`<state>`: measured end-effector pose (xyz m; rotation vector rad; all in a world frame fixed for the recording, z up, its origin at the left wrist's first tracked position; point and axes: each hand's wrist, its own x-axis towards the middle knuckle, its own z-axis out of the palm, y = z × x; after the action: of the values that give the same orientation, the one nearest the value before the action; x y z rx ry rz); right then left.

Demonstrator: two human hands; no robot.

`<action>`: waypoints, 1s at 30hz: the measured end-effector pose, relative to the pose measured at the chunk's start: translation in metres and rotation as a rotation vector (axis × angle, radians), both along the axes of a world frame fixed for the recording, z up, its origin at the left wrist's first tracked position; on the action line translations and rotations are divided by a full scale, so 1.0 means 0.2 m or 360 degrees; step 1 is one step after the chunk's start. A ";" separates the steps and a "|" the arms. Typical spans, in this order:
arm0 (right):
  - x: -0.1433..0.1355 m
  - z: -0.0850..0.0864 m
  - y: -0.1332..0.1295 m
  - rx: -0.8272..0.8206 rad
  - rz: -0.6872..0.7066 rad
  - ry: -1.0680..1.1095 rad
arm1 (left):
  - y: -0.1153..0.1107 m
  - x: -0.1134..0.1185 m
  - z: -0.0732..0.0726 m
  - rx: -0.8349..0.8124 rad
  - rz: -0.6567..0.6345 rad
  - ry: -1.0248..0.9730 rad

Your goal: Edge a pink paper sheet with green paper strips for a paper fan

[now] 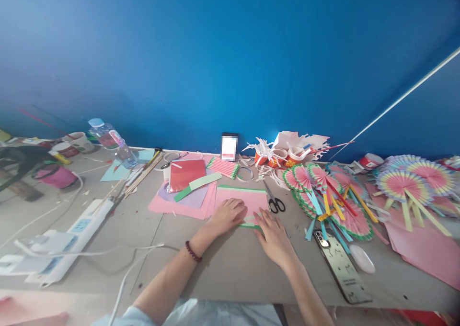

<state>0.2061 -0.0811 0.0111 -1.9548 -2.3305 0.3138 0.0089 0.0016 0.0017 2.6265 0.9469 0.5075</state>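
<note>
A pink paper sheet point(253, 200) with green strips along its far and near edges lies flat on the grey table. My left hand point(227, 216) rests on the sheet's left part, fingers stretched out, a dark bead bracelet on the wrist. My right hand point(276, 237) lies at its near right corner with fingers spread flat. Black-handled scissors point(277, 205) lie just beyond my right hand. To the left are larger pink sheets point(179, 209), a lilac sheet point(196, 199), a red packet point(187, 175) and a green strip point(194, 187).
Finished paper fans point(334, 192) and a phone point(343, 268) are at the right. Red cups point(278, 158) stand by the blue wall. A bottle point(114, 141), wooden sticks point(145, 173) and a power strip point(77, 242) with trailing cables are on the left.
</note>
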 end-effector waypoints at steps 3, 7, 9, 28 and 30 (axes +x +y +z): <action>0.03 -0.04 -0.08 0.0099 -0.0094 -0.0018 | 0.00 0.00 0.00 0.0010 -0.0015 0.0035; 0.02 -0.11 -0.17 0.0251 -0.0284 -0.0025 | -0.01 0.00 0.01 0.0025 0.0004 0.0072; 0.01 -0.13 -0.21 0.0303 -0.0359 -0.0028 | -0.01 0.00 0.01 0.0039 0.0012 0.0085; 0.01 -0.15 -0.22 0.0372 -0.0369 0.0007 | -0.03 0.02 0.05 0.0116 -0.0060 0.0072; 0.01 -0.15 -0.22 0.0360 -0.0370 -0.0001 | -0.05 0.05 0.06 0.0082 -0.0111 0.0003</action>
<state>0.2084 -0.1255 -0.0184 -2.0797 -2.0080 0.0302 0.0180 -0.0090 0.0140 2.6956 0.8504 0.5192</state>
